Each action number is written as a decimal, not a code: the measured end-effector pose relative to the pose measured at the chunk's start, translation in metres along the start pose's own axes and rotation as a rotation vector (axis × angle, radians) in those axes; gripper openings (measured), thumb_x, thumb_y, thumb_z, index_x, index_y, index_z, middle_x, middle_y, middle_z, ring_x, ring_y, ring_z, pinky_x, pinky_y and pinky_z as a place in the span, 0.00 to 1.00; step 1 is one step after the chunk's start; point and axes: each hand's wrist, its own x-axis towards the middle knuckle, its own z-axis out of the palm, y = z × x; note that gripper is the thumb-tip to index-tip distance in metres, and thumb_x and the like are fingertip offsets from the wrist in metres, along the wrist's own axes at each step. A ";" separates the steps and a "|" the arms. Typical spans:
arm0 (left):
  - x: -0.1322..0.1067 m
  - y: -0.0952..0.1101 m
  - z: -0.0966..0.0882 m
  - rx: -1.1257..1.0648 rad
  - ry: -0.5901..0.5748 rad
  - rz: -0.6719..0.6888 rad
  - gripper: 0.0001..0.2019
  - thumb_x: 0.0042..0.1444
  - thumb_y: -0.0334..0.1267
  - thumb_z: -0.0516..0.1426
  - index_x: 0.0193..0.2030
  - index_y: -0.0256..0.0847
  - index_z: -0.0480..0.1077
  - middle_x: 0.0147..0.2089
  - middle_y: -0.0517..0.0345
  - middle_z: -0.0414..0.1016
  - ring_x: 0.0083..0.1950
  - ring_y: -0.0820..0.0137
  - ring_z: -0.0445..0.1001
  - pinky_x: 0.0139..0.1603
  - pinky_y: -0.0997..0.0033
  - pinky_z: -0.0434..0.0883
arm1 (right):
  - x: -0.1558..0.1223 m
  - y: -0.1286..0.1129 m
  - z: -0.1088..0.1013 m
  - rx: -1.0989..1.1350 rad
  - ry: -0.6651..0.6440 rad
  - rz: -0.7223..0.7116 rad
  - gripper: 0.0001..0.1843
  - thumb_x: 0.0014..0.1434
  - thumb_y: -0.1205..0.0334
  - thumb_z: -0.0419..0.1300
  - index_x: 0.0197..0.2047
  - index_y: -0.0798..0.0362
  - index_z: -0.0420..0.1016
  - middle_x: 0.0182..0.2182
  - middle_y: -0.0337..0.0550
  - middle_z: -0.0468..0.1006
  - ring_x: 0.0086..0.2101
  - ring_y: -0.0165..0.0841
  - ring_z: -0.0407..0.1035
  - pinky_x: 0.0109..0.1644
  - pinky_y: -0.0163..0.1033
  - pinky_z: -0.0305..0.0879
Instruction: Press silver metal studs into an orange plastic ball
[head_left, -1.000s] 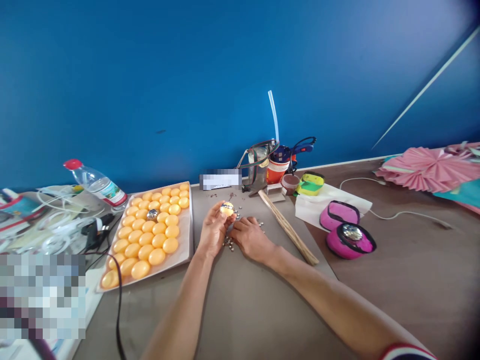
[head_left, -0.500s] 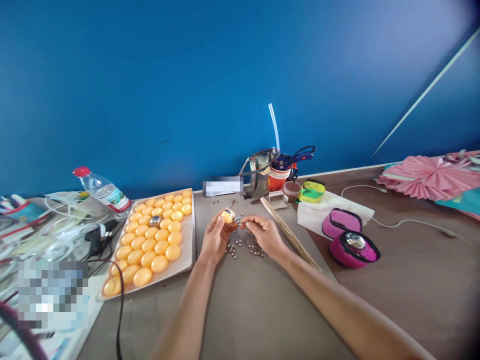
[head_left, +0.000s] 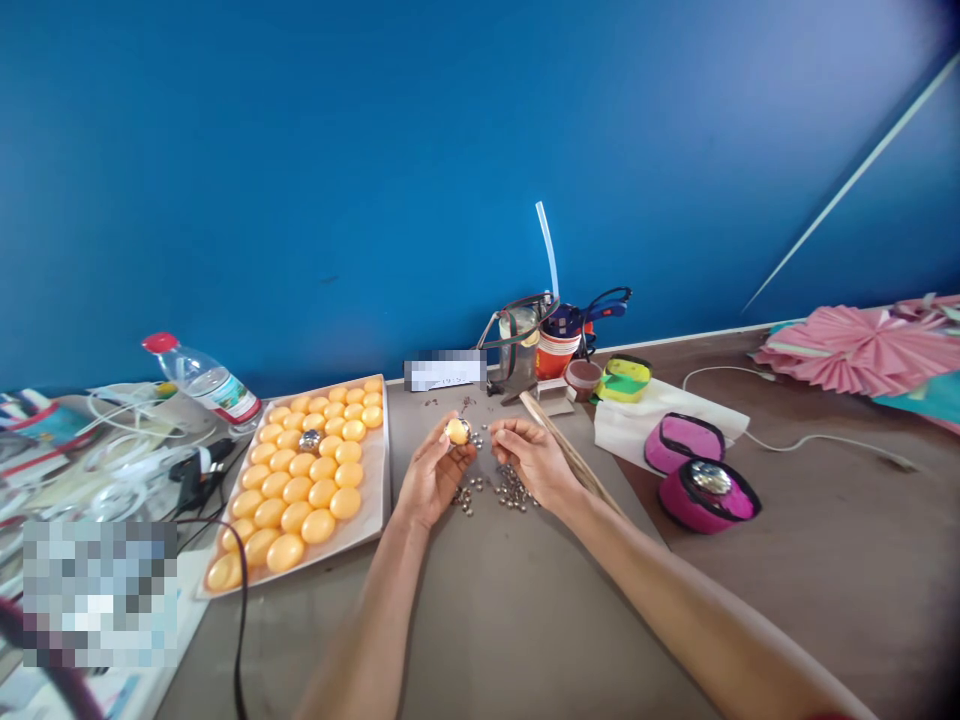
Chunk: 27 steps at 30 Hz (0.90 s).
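My left hand (head_left: 433, 470) is closed around a small orange ball (head_left: 457, 431) that carries a few shiny studs, held a little above the table. My right hand (head_left: 531, 458) hovers just to its right with the fingers pinched together; what the pinch holds is too small to make out. Below and between the hands lies a loose pile of small silver studs (head_left: 504, 490). To the left a tray (head_left: 379, 500) holds several rows of plain orange balls (head_left: 313, 474) and one silver-covered ball (head_left: 310, 441).
A water bottle (head_left: 202, 382) lies by cables at the far left. Behind the hands stand cups with scissors and tools (head_left: 556, 340). A wooden stick (head_left: 571, 458), two pink pouches (head_left: 701, 470), white paper and pink folded fans (head_left: 855, 345) lie to the right.
My right hand rose from the stud pile on the table and came up beside the ball with fingers pinched. The left hand kept holding the ball. The view shifted slightly.
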 end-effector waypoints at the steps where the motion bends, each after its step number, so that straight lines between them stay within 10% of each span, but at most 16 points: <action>1: 0.000 0.000 0.000 -0.003 -0.009 -0.006 0.21 0.49 0.35 0.61 0.52 0.41 0.68 0.42 0.54 0.75 0.34 0.73 0.74 0.42 0.69 0.69 | -0.001 -0.001 0.001 -0.004 -0.020 0.009 0.09 0.46 0.58 0.64 0.30 0.54 0.74 0.22 0.36 0.71 0.21 0.25 0.61 0.27 0.34 0.55; 27: 0.000 -0.010 0.001 0.152 -0.120 0.064 0.15 0.48 0.33 0.62 0.44 0.43 0.71 0.40 0.58 0.73 0.39 0.73 0.71 0.42 0.71 0.67 | -0.008 0.005 0.005 -0.494 -0.062 -0.291 0.05 0.54 0.60 0.57 0.30 0.52 0.71 0.33 0.39 0.68 0.36 0.32 0.65 0.43 0.38 0.62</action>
